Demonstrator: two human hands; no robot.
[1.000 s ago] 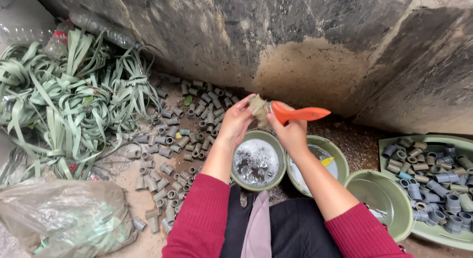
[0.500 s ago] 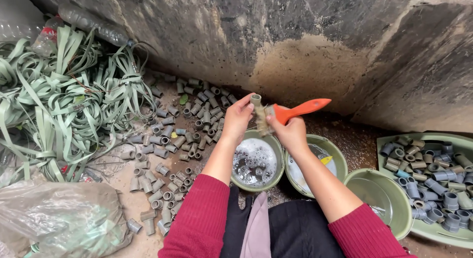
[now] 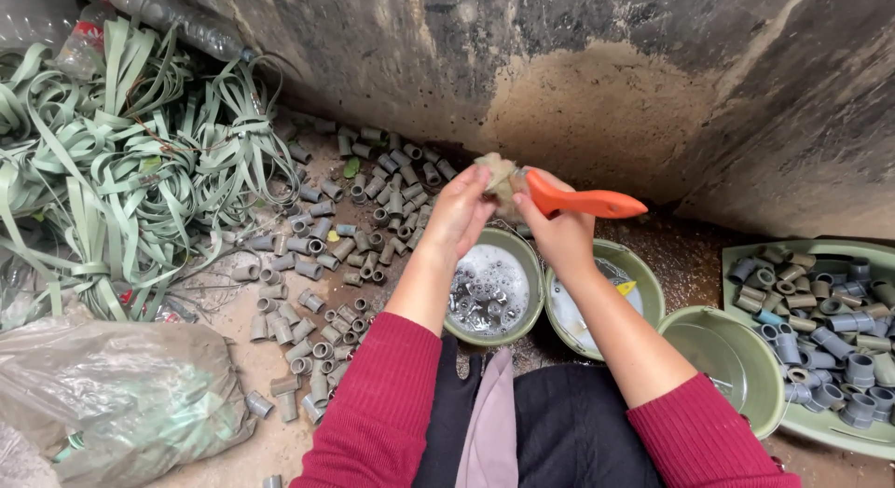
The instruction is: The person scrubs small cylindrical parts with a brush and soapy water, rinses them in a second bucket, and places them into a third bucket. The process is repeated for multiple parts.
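Observation:
My right hand grips an orange-handled brush, whose pale bristles press against a small grey pipe fitting pinched in my left hand. The fitting is almost fully hidden by my fingers and the bristles. Both hands hover above a green bowl of soapy water with more fittings soaking in it. Red sleeves cover both forearms.
A second green bowl and an empty third one sit to the right, beside a green tray of grey fittings. Several loose fittings litter the dirt floor left. Green strapping, a plastic bag and a concrete wall surround them.
The brush handle dropped from tilted up to nearly level, and the bristles moved over the fitting, hiding it. Both hands shifted slightly right; the view moved a little.

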